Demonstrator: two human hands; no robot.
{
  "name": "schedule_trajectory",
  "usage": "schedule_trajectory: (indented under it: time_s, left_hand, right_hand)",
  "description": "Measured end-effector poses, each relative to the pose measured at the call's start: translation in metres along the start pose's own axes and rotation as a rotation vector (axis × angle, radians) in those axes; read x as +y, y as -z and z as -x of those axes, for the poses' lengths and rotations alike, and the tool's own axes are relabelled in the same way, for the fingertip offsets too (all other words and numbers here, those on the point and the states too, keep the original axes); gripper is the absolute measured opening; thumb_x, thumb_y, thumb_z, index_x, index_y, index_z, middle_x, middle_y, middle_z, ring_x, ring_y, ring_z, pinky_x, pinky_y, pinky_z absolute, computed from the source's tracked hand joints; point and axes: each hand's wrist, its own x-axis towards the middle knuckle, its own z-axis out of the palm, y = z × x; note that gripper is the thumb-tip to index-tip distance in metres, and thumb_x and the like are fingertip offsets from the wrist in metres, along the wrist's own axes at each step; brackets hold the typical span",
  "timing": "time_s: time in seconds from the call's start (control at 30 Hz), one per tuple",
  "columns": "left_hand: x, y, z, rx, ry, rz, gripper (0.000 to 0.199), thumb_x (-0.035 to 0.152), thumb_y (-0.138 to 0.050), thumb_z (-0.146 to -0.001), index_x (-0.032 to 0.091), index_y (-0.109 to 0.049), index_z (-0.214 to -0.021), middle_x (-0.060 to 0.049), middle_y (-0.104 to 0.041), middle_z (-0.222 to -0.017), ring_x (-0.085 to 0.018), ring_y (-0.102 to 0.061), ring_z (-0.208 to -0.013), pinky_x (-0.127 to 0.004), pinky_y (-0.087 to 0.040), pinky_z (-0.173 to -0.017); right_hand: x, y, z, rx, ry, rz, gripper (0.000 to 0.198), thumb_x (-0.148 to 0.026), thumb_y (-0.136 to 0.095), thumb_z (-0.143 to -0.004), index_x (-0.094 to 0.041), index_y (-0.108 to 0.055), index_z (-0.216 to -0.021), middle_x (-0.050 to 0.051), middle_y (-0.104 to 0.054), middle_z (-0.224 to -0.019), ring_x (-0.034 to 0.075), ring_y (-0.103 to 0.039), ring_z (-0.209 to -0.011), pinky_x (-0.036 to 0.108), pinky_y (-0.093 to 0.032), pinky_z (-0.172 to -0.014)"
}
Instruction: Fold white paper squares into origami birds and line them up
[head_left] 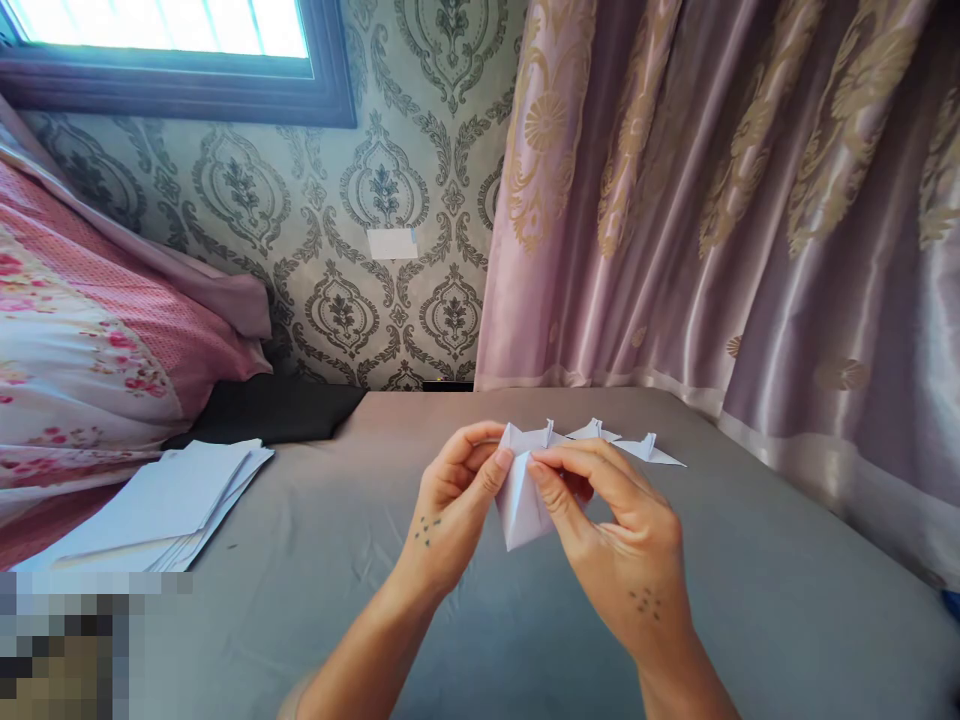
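Observation:
Between my two hands is a partly folded sheet of white paper (525, 510), held up above the grey surface with a pointed corner hanging down. My left hand (461, 495) pinches its left edge between thumb and fingers. On the other side, my right hand (611, 500) grips the upper right part, thumb and forefinger pressed together at a fold. Just behind the hands stand several small folded white paper figures (649, 450) in a row, with upright narrow tips and flat pointed ends. One is partly hidden by the paper and my right hand.
A stack of white paper sheets (172, 500) lies at the left, beside a black folded cloth (274, 408). Flowered pink fabric (97, 380) hangs at far left. Along the right edge of the grey-covered surface (315, 590) falls a long mauve curtain (637, 250); patterned wallpaper (382, 190) is behind.

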Motion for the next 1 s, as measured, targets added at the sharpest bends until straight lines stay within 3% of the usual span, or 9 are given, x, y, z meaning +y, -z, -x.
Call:
schedule_trajectory:
  time_s: [0.07,0.17,0.33,0.43,0.53,0.63,0.73,0.87,1.0]
  left_hand:
    - [0.002,-0.003,0.003,0.016,-0.037,-0.043,0.023,0.034,-0.062,-0.089,0.024,-0.054,-0.108,0.003,-0.066,-0.075,-0.009,-0.055,-0.060,-0.019,-0.042,-0.057]
    - [0.005,-0.006,0.007,0.016,-0.110,-0.126,0.016,0.035,-0.060,-0.090,0.024,-0.053,-0.099,0.004,-0.059,-0.073,-0.007,-0.049,-0.058,-0.018,-0.038,-0.054]
    - [0.004,-0.005,0.010,-0.148,-0.122,-0.100,0.023,0.038,-0.062,-0.089,0.022,-0.052,-0.100,-0.003,-0.061,-0.091,-0.014,-0.057,-0.081,-0.025,-0.046,-0.073]
    - [0.000,-0.004,0.008,-0.164,-0.105,-0.107,0.026,0.033,-0.068,-0.085,0.021,-0.053,-0.102,-0.004,-0.060,-0.097,-0.017,-0.057,-0.090,-0.030,-0.046,-0.081]
    - [-0.002,-0.004,0.007,-0.145,-0.069,-0.111,0.020,0.030,-0.069,-0.084,0.019,-0.058,-0.096,-0.003,-0.061,-0.092,-0.015,-0.057,-0.086,-0.027,-0.046,-0.079]
    - [-0.001,-0.003,0.004,-0.042,-0.055,-0.021,0.016,0.029,-0.069,-0.084,0.019,-0.059,-0.093,-0.002,-0.063,-0.088,-0.011,-0.057,-0.078,-0.020,-0.045,-0.069]
    - [0.002,0.001,0.000,0.141,-0.077,0.083,0.017,0.031,-0.068,-0.084,0.020,-0.060,-0.094,0.000,-0.062,-0.086,-0.008,-0.055,-0.071,-0.017,-0.043,-0.063]
    - [0.007,0.007,-0.005,0.314,-0.138,0.144,0.020,0.034,-0.069,-0.083,0.020,-0.060,-0.093,0.002,-0.058,-0.079,-0.007,-0.052,-0.065,-0.016,-0.041,-0.058]
    - [0.009,0.009,-0.008,0.381,-0.170,0.159,0.021,0.034,-0.071,-0.081,0.018,-0.061,-0.089,0.002,-0.055,-0.077,-0.006,-0.048,-0.063,-0.014,-0.039,-0.058]
  right_hand:
    - [0.001,0.000,-0.001,0.006,-0.006,-0.002,0.009,-0.018,-0.061,-0.088,-0.025,-0.067,-0.088,-0.001,-0.064,-0.080,0.012,-0.057,-0.068,0.026,-0.051,-0.064]
    - [0.001,0.000,0.000,0.016,-0.016,-0.005,0.009,-0.018,-0.061,-0.088,-0.025,-0.068,-0.089,-0.001,-0.064,-0.080,0.011,-0.056,-0.067,0.026,-0.051,-0.064]
    - [-0.001,0.002,0.000,0.005,-0.016,-0.023,0.010,-0.016,-0.062,-0.087,-0.024,-0.067,-0.089,-0.001,-0.064,-0.080,0.010,-0.056,-0.068,0.024,-0.051,-0.065]
    - [0.000,0.001,-0.001,-0.009,-0.035,-0.044,0.010,-0.016,-0.062,-0.087,-0.024,-0.068,-0.088,-0.002,-0.064,-0.080,0.010,-0.057,-0.069,0.023,-0.051,-0.065]
    - [0.002,0.003,-0.002,-0.042,-0.085,-0.088,0.011,-0.017,-0.062,-0.088,-0.025,-0.068,-0.090,-0.002,-0.066,-0.085,0.010,-0.060,-0.075,0.022,-0.051,-0.069]
    - [0.003,0.007,-0.001,0.036,-0.145,-0.090,0.013,-0.020,-0.062,-0.088,-0.027,-0.069,-0.095,-0.002,-0.067,-0.092,0.011,-0.062,-0.085,0.022,-0.052,-0.075]
    - [-0.002,0.010,0.002,0.167,-0.152,-0.029,0.014,-0.020,-0.062,-0.087,-0.028,-0.069,-0.097,-0.003,-0.067,-0.093,0.010,-0.062,-0.081,0.022,-0.051,-0.075]
    - [-0.008,0.003,0.006,0.112,-0.114,0.012,0.015,-0.020,-0.062,-0.087,-0.025,-0.069,-0.099,-0.003,-0.068,-0.083,0.008,-0.061,-0.061,0.021,-0.052,-0.062]
    - [-0.004,-0.005,0.009,0.041,-0.152,0.007,0.016,-0.022,-0.061,-0.087,-0.023,-0.068,-0.102,-0.001,-0.070,-0.079,0.011,-0.065,-0.060,0.023,-0.054,-0.058]
